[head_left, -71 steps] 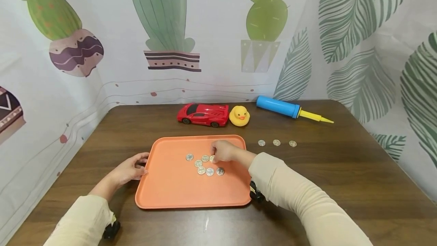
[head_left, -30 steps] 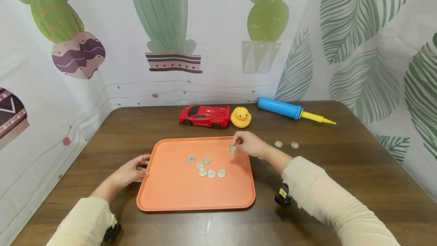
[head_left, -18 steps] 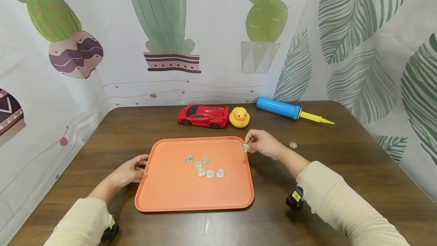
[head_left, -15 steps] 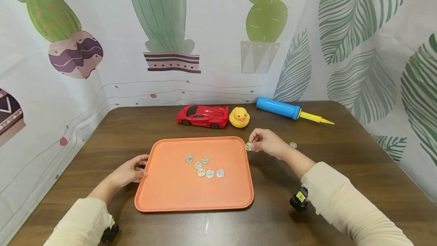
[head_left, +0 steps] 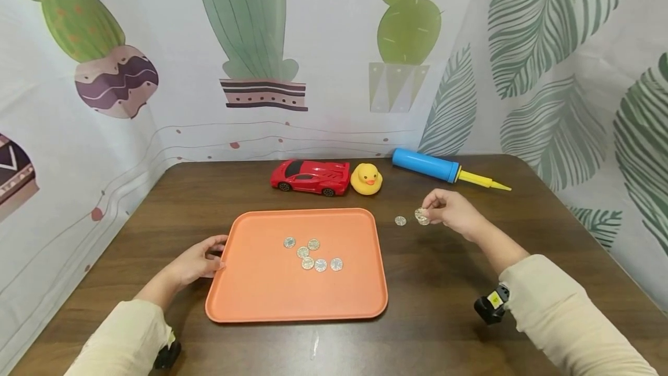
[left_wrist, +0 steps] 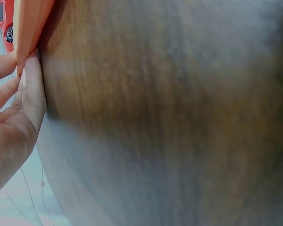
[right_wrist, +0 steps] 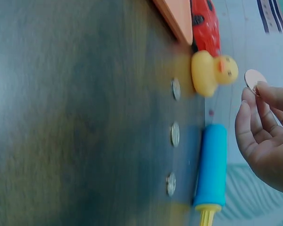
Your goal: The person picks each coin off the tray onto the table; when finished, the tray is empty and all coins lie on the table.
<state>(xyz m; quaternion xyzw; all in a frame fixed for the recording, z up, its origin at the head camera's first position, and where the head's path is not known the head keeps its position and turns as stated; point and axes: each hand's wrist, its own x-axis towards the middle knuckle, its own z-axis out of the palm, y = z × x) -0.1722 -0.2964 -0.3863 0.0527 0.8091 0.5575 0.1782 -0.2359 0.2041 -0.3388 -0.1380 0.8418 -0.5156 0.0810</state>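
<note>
My right hand point(head_left: 453, 212) pinches a coin point(head_left: 420, 213) between thumb and fingers, above the table right of the orange tray point(head_left: 292, 300). In the right wrist view the raised coin point(right_wrist: 254, 81) is apart from three coins lying in a row on the wood, the middle one point(right_wrist: 175, 134) among them. Several coins lie near the tray's middle, such as one silver coin point(head_left: 336, 264). At the tray's left edge, my left hand point(head_left: 197, 261) grips the rim with thumb above; the left wrist view shows that hand point(left_wrist: 19, 108) with fingers around the rim.
Along the table's back stand a red toy car point(head_left: 313, 177) and a yellow duck point(head_left: 366, 179), side by side. Right of them lies a blue pump point(head_left: 425, 165) with a yellow nozzle. A printed cloth point(head_left: 334, 33) hangs behind the table.
Holding a coin, my right hand has moved from the tray to the right, over the table coins. The tray holds one coin fewer. My left hand has stayed at the rim.
</note>
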